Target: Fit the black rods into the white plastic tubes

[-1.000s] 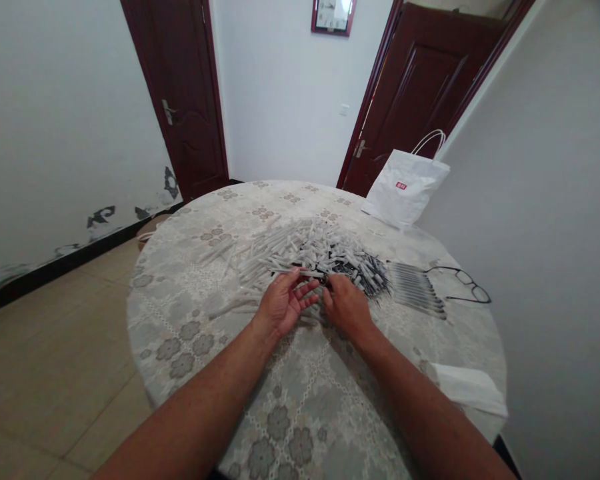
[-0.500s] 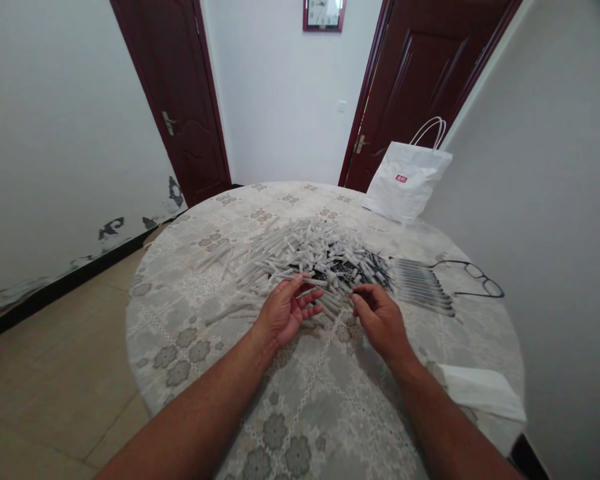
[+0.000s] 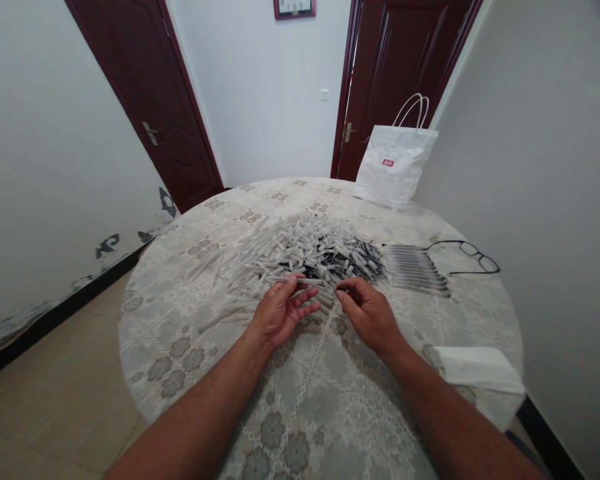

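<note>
In the head view, my left hand (image 3: 280, 313) is palm up at the near side of the pile. Its thumb and forefinger pinch a thin whitish pen barrel (image 3: 309, 281), which points right, and its other fingers are loosely curled. Just right of its end, my right hand (image 3: 370, 312) is closed in a pinch; whatever its fingertips hold is too small to make out. Beyond both hands spreads a heap of whitish pen barrels and short caps (image 3: 290, 243), with thin black pieces (image 3: 370, 260) mixed in on the right side.
A row of pens (image 3: 416, 270) lies side by side right of the heap, with eyeglasses (image 3: 473, 257) beyond. A white paper bag (image 3: 395, 167) stands at the table's far right. Folded white cloth or paper (image 3: 480, 368) lies near the right edge. A patterned cloth (image 3: 300, 387) covers the round table.
My right hand has moved left, closer to the barrel's end in my left hand. The whole view has shifted slightly. My left hand keeps its hold.
</note>
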### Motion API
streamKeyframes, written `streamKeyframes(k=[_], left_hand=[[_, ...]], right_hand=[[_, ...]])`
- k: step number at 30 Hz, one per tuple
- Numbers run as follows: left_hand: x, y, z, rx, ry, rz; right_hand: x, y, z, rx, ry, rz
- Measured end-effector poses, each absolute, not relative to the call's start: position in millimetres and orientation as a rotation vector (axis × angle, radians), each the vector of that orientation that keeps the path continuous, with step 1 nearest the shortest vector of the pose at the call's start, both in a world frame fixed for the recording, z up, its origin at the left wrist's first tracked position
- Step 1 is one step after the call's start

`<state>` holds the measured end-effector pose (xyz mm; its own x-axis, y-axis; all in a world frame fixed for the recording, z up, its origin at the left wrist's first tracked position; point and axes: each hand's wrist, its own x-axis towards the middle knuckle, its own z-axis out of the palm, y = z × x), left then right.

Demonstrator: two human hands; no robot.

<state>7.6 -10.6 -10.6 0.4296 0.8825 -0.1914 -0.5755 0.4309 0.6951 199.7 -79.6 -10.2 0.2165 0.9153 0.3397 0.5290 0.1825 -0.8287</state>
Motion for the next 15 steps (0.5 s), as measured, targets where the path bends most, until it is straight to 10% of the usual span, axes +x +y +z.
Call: streamKeyframes(k=[15], left_hand=[[13.1, -16.5, -7.2, 0.614, 0.54, 0.983]], right_hand=[[193.6, -76.4, -16.7, -1.395, -1.274, 0.69]])
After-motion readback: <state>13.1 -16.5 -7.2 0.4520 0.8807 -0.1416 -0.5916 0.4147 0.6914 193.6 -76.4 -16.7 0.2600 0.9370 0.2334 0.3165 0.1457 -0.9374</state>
